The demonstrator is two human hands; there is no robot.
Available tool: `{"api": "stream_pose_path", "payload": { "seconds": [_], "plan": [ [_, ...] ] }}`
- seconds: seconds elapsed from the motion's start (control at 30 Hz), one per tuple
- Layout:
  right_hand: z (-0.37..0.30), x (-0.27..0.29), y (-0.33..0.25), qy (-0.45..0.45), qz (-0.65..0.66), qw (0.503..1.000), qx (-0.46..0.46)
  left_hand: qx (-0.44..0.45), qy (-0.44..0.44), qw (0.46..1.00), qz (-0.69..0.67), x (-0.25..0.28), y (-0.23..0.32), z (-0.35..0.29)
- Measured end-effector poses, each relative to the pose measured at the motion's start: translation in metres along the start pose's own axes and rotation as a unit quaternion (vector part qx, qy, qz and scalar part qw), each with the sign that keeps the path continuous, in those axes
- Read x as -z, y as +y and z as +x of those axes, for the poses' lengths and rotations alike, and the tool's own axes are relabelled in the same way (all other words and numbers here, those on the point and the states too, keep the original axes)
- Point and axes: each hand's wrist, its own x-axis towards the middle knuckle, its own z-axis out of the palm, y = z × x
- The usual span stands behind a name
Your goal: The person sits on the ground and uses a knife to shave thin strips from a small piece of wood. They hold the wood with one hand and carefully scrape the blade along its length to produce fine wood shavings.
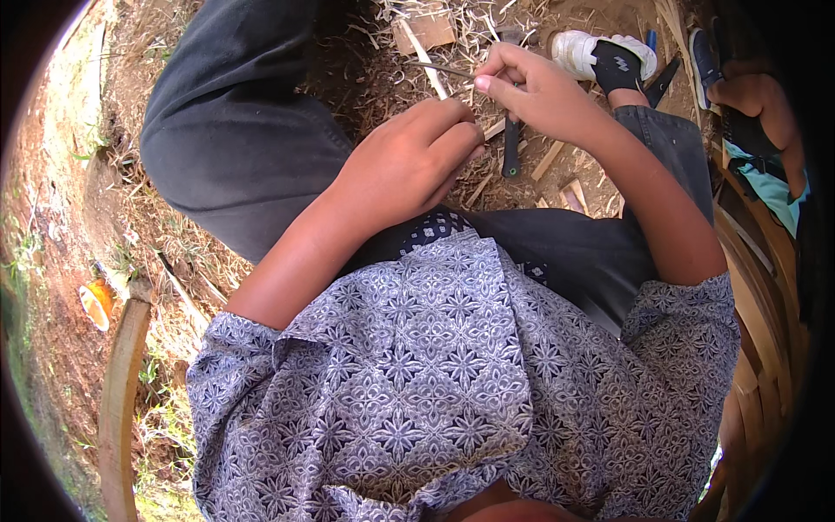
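Note:
My right hand [539, 94] is closed in a pinch, thumb against fingers, on a thin dark stick [442, 68] that points left. Just below and left of it, my left hand [416, 155] is curled with its back toward me; whatever its fingers hold is hidden. A pale wood strip [424, 59] runs down to the left hand's knuckles; I cannot tell if it is gripped or lies on the ground behind. Under my right hand, a tool with a black handle [511, 150] lies on the ground, its upper part partly covered by the hand.
Wood shavings and a flat wood piece [426, 31] litter the ground ahead. My bent leg [252, 130] is at left, my white shoe [600, 56] at upper right. Long wooden strips [757, 304] stand at right, near another person's foot [757, 100]. A curved plank [120, 400] is at lower left.

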Motion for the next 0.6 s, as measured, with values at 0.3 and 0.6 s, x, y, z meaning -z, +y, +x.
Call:
{"api": "stream_pose_path", "payload": {
  "seconds": [0.3, 0.6],
  "plan": [
    [-0.001, -0.018, 0.012, 0.049, 0.017, 0.997, 0.065, -0.021, -0.008, 0.999, 0.029, -0.003, -0.003, -0.007],
    [-0.004, -0.030, 0.015, 0.122, -0.041, 0.987, 0.095, -0.030, -0.024, 0.999, 0.035, -0.005, -0.006, -0.006]
  ]
}}
